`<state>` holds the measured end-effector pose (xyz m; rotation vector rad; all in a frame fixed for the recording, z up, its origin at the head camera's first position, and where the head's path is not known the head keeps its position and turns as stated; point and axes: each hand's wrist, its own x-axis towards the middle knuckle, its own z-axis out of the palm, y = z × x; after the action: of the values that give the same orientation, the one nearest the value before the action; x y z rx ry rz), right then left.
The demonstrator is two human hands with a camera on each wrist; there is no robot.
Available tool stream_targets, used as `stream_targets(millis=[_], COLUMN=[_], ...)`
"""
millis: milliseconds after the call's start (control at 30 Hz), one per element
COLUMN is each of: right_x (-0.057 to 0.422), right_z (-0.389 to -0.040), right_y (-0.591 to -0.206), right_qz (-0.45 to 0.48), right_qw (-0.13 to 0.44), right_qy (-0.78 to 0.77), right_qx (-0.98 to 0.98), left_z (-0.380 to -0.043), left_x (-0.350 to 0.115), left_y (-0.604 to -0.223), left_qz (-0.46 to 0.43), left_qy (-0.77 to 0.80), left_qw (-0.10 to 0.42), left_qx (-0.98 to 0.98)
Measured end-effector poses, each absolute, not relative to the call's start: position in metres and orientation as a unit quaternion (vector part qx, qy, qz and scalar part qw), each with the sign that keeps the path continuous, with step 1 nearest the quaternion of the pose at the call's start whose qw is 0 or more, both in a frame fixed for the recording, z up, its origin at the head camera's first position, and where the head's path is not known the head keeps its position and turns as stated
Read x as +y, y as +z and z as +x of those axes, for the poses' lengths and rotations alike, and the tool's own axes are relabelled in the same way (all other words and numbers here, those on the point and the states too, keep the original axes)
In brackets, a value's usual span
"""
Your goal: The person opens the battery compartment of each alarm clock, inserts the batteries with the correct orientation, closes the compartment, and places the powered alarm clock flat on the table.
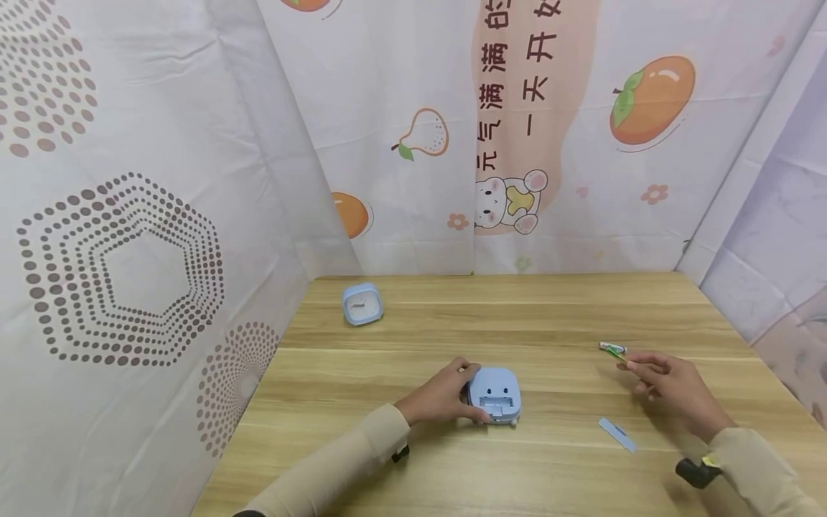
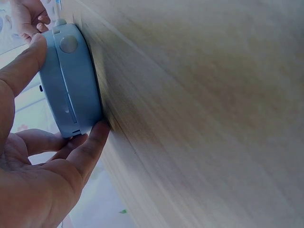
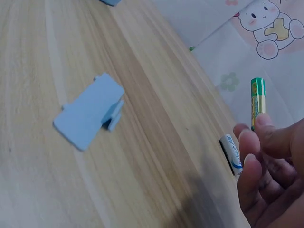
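Note:
My left hand (image 1: 444, 393) grips a light blue alarm clock (image 1: 496, 382) that lies face down on the table. In the left wrist view, thumb and fingers hold the clock's rounded side (image 2: 78, 80) from opposite edges. An uncovered battery compartment (image 1: 496, 403) shows in its back. To the right, my right hand (image 1: 672, 391) pinches a green battery (image 3: 257, 97) between thumb and fingertips, above the table. Just beyond those fingers a white battery (image 3: 231, 154) lies on the wood. Nearer me is a flat blue battery cover (image 3: 90, 111) with a small clip.
Another light blue clock (image 1: 362, 306), its white dial facing me, stands at the table's back left. Printed curtains (image 1: 400, 215) close off the back and sides of the wooden table (image 1: 452, 474). Dark wrist straps (image 1: 698, 472) show below both hands.

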<state>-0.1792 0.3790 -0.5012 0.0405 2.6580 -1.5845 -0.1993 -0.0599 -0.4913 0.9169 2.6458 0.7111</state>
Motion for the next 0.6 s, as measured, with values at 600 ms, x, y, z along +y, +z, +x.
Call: stream_targets(millis=[600], right_x=[0.3785], right_z=[-0.179], right_y=[-0.5047], right_qz=[0.03], right_qw=[0.01], right_qy=[-0.354], right_qx=[0.935], left_z=[-0.1992], left_x=[-0.0591], left_y=[-0.4913], left_qz=[0.305], left_qy=[0.234], left_qw=[0.129], left_qx=[0.914])
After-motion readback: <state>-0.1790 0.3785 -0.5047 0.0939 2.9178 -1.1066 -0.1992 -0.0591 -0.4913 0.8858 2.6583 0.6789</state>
